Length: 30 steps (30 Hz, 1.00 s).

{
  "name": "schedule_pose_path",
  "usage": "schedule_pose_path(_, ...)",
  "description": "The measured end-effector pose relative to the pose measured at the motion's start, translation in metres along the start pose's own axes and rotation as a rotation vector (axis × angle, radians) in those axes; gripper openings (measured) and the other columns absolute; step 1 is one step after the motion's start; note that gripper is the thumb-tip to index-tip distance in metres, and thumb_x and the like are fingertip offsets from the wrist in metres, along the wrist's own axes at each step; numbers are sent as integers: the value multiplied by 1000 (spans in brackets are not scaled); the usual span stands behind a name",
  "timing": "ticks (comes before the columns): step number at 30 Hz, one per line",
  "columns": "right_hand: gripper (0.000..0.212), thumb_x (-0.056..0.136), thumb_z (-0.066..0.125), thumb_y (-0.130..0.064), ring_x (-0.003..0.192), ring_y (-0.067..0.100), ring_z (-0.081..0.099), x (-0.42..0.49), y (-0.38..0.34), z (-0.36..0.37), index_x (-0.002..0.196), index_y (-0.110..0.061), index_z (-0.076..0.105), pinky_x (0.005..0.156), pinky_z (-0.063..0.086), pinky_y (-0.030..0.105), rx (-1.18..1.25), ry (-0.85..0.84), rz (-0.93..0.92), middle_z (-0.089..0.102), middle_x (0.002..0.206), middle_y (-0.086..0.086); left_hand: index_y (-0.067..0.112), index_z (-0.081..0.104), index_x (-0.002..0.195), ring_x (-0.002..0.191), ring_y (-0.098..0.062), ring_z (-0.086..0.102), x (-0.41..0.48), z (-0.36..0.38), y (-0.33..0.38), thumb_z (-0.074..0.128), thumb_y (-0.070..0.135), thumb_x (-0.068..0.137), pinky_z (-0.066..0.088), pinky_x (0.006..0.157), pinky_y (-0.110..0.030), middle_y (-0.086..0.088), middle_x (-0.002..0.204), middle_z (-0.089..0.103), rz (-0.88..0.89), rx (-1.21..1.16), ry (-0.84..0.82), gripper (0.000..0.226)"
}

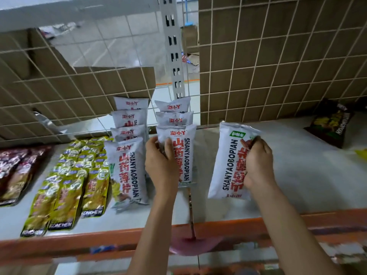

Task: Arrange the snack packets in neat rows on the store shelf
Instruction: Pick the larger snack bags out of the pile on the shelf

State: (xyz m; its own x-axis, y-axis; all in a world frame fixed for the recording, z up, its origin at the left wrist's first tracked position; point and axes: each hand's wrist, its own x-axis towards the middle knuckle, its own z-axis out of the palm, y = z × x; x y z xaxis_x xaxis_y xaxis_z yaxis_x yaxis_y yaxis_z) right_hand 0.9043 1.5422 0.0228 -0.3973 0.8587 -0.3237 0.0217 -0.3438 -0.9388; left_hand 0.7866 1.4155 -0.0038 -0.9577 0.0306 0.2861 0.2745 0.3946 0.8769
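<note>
Two rows of white snack packets printed SHANYAOBOPIAN stand on the pale store shelf. The left row holds several overlapping packets. My left hand grips the front packet of the middle row, fingers curled round its left edge. My right hand grips a separate white packet by its right edge, turned upside down, to the right of the rows. It is tilted, and whether it touches the shelf I cannot tell.
Yellow-green packets and dark red packets lie in rows at the left. A dark packet lies at the far right by the wire mesh back. The shelf's orange front rail runs below.
</note>
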Motion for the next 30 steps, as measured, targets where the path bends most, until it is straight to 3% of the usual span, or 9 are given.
schedule_pose_path(5,30,100,33,-30,55,11,57,-4,-2,1,81,-18,53,54,43,22,144,16,77,61,59,-5,4,45,134,119,-28,52,-2,0,1,63,26,90,45,100,-40,-13,128,53,72,9,-19,52)
schedule_pose_path(9,33,96,37,-23,54,12,55,-11,-4,4,66,-21,50,59,45,23,463,-53,165,57,51,-5,-6,54,120,117,-23,49,-18,-5,-3,54,27,95,42,99,-26,-22,120,54,449,-60,79,41)
schedule_pose_path(12,29,96,31,-20,56,15,62,-15,-3,9,79,-21,55,63,53,26,817,-207,255,62,62,-2,2,62,105,95,-14,55,-39,-11,2,36,49,98,46,80,-26,-8,100,61,542,-266,-205,54)
schedule_pose_path(15,29,97,28,-16,58,15,63,-14,4,15,83,-20,54,59,54,28,985,-205,327,61,64,0,10,58,109,91,-12,59,-55,-10,-1,61,49,82,47,76,-27,0,100,62,522,-391,-518,48)
schedule_pose_path(19,26,97,28,-17,68,12,58,-14,13,20,84,-21,51,68,50,25,901,-198,307,56,70,-1,18,59,112,98,-10,65,-58,-7,-4,79,21,72,55,82,-31,12,106,66,364,-548,-612,45)
schedule_pose_path(22,32,94,31,-9,98,22,60,-17,18,22,110,-15,59,95,44,35,783,-222,244,63,105,8,24,67,102,83,-4,62,-49,-15,-1,72,18,74,50,71,-23,18,92,67,294,-671,-519,29)
schedule_pose_path(24,40,92,34,-2,104,30,60,-19,24,22,129,1,47,100,43,40,528,-137,157,54,127,25,27,72,98,83,-8,63,-40,-26,3,73,19,73,51,70,-26,12,90,70,198,-833,-515,26)
schedule_pose_path(27,38,88,37,7,94,21,62,-18,32,17,117,-11,54,90,46,34,353,-28,53,64,108,11,23,74,89,82,-14,69,-26,-43,7,82,24,68,56,69,-25,0,87,73,-39,-1127,-544,22)
schedule_pose_path(30,34,89,41,7,91,17,62,-17,37,17,93,-20,59,74,45,25,130,16,-73,65,89,0,22,67,78,66,-10,67,-14,-54,7,75,24,79,55,55,-24,2,76,71,-162,-1112,-421,9)
